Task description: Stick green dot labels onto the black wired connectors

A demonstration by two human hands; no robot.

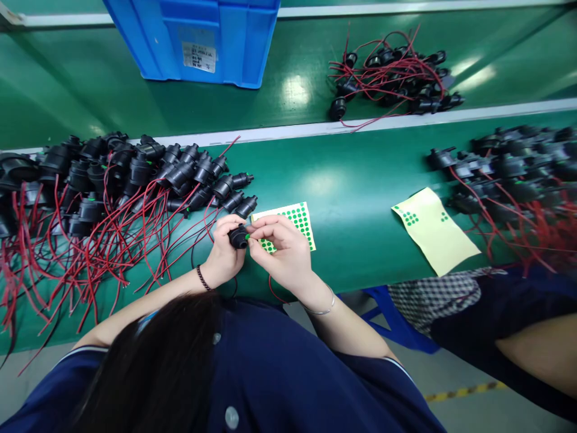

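Note:
My left hand (228, 248) is closed around a black cylindrical part (238, 237), which looks like a small pump. Thumb and index finger of my right hand (283, 249) pinch a small green round sticker (247, 237) right at the part's side; whether it is stuck down I cannot tell. Beneath my right hand lies a sheet of green dot stickers (303, 221), partly covered by the fingers. To the left spreads a heap of similar black parts (135, 171) with long red wires, and a few of them show green dots.
A blue bin (225, 45) with a paper label stands on the raised shelf. Another pile of wired black parts (387, 75) lies to its right. A mostly used yellowish sticker sheet (435, 231) rests near more parts (518, 168). Another person's arm (541, 361) is at lower right.

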